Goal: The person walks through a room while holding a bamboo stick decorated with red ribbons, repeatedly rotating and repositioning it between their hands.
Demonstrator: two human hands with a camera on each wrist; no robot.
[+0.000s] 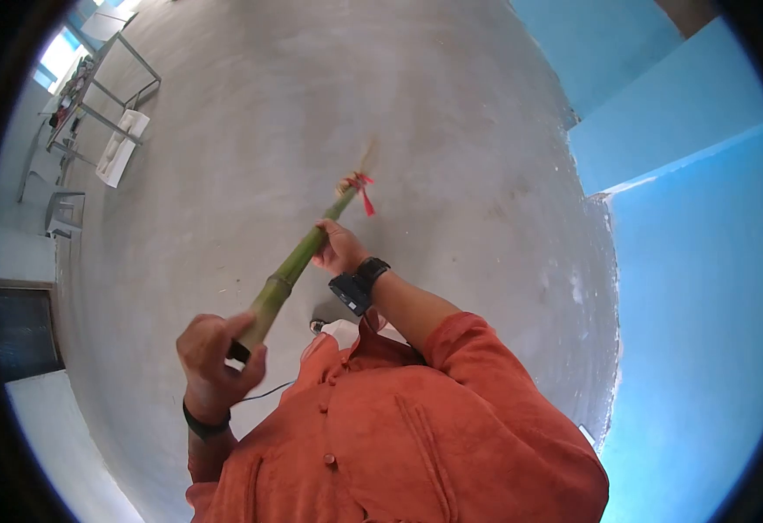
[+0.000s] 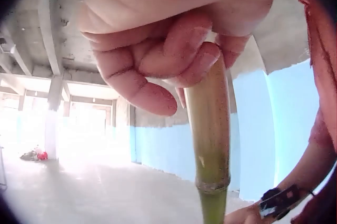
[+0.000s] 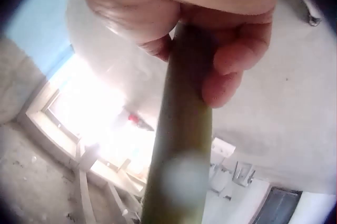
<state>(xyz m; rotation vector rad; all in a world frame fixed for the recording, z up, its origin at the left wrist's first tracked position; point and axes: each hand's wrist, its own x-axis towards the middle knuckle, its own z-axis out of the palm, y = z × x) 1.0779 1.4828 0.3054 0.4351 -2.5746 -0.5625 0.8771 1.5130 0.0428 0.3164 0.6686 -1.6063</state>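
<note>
A long green bamboo stick (image 1: 298, 259) slants from lower left to upper right over a concrete floor (image 1: 451, 131). Red cord (image 1: 362, 186) is tied near its far tip. My left hand (image 1: 216, 353) grips the thick near end, fingers curled round it. My right hand (image 1: 339, 247) holds the stick farther up, fingers wrapped about it. In the left wrist view the fingers (image 2: 158, 61) close on the stick (image 2: 210, 140) just above a node. In the right wrist view the fingers (image 3: 231, 55) clasp the dark green shaft (image 3: 181, 150).
Metal frames (image 1: 102, 96) and a white block (image 1: 120, 148) stand at the far left of the floor. Blue walls (image 1: 704, 218) bound the right side. A dark doorway (image 1: 15, 331) lies at the left. My orange shirt (image 1: 399, 436) fills the lower middle.
</note>
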